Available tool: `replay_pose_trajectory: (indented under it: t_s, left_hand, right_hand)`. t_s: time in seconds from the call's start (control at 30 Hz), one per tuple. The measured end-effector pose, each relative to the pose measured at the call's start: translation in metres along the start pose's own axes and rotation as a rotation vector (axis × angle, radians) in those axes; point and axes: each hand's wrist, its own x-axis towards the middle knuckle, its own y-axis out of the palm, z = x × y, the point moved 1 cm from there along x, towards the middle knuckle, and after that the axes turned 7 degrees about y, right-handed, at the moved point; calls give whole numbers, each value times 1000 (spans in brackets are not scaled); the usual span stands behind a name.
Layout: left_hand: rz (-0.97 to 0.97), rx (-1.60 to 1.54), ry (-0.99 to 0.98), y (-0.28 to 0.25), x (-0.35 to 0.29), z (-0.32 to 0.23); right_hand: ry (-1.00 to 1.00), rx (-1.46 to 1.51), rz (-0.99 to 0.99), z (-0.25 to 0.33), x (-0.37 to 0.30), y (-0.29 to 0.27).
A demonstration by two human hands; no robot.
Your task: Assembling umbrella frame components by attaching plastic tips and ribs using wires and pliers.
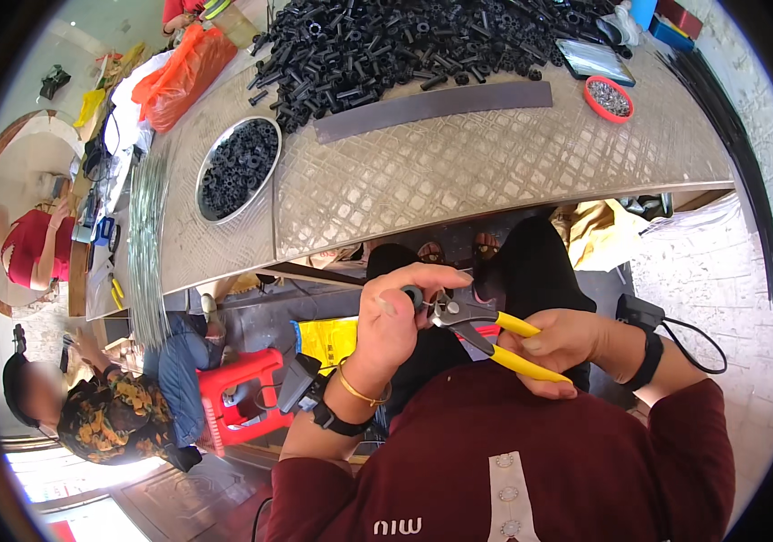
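My left hand (393,312) is raised in front of my chest, its fingers closed on a small black plastic part (414,295) with a round end. In my right hand (556,346) is a pair of pliers (526,364) with yellow handles. The handles are spread apart, and the metal head reaches across to the fingertips of my left hand, touching or nearly touching the part there. Small metal bits show at the pliers' tip, too fine to make out. Both hands are above my lap, on the near side of the table edge.
A large pile of black bolt-like parts (404,50) covers the far table (377,208), behind a grey strip (440,110). Around it are a white bowl (224,219) of black parts, a red dish (617,118) of metal bits and thin rods (147,244). Two people sit left, near a red stool (242,369).
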Motion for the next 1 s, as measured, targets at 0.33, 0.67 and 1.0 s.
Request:
replay_pose_trajectory:
  t_s: [0.33,0.67,1.0]
  left_hand:
    - [69,48,23,-4,1,0]
    - [88,28,-15,-5,-2,0]
    - [-21,18,-97,3,-2,-5]
  right_hand:
    - [76,-344,-266,41,-15,27]
    - [115,-383,-280,45,-16,29]
    - [-43,-222,-163,8,7,8]
